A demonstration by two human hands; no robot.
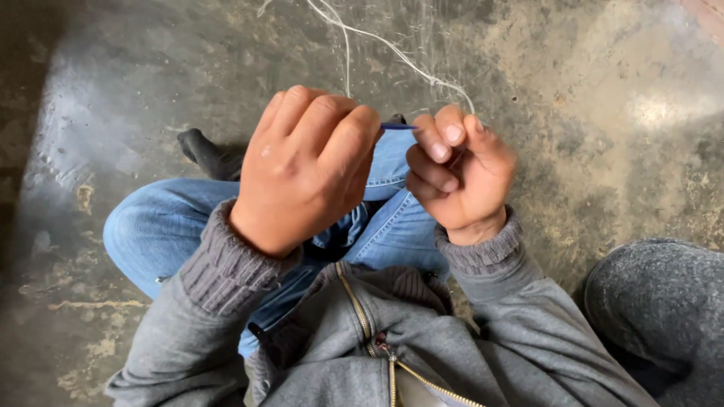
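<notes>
My left hand [305, 166] is curled into a fist above my crossed legs in blue jeans [162, 222]. From its fingertips a thin blue rod-like tool [398, 126] reaches across to my right hand [460, 169]. My right hand is closed too, its thumb and fingers pinched on the other end of the tool and on a pale white string [392, 51]. That string runs up and away from my right hand over the floor to the top edge of the view.
I sit on a stained concrete floor [588, 90]. A dark sock-clad foot [207, 154] pokes out behind my left hand. A grey fabric-covered shape [664, 301] lies at the lower right. My grey zip jacket [377, 354] fills the bottom.
</notes>
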